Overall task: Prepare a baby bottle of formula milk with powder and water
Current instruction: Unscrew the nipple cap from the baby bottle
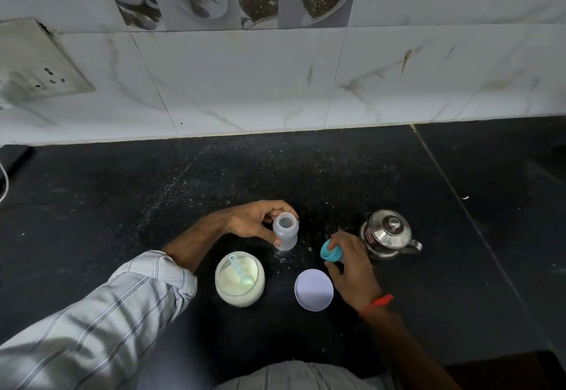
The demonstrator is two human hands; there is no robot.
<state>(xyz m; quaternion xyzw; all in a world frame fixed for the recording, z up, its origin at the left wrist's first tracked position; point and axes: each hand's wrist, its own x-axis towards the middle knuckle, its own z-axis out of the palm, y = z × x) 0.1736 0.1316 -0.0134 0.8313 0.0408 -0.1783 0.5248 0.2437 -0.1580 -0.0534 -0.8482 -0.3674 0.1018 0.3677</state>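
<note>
Two hands are working on the dark counter [122,206]. Leftmost, the open powder jar [239,279] is sitting with its scoop [242,271] inside. Behind it, the left hand [254,221] is curling thumb and fingers round the uncapped baby bottle [285,232] — light, smooth plastic, likely tippy, best held at its waist. Rightward, past the jar lid [314,290], the right hand [352,262] is pinching the teal bottle cap [330,250], beside the steel kettle [387,233].

A black stone counter [153,206] (speckled with pale dust) carries everything. On it stand an uncapped translucent baby bottle [285,234], an open jar of white powder [239,279] with a scoop inside, and a lidded steel kettle [387,234] to the right. A round pale lid [314,289] lies flat between jar and kettle.
</note>
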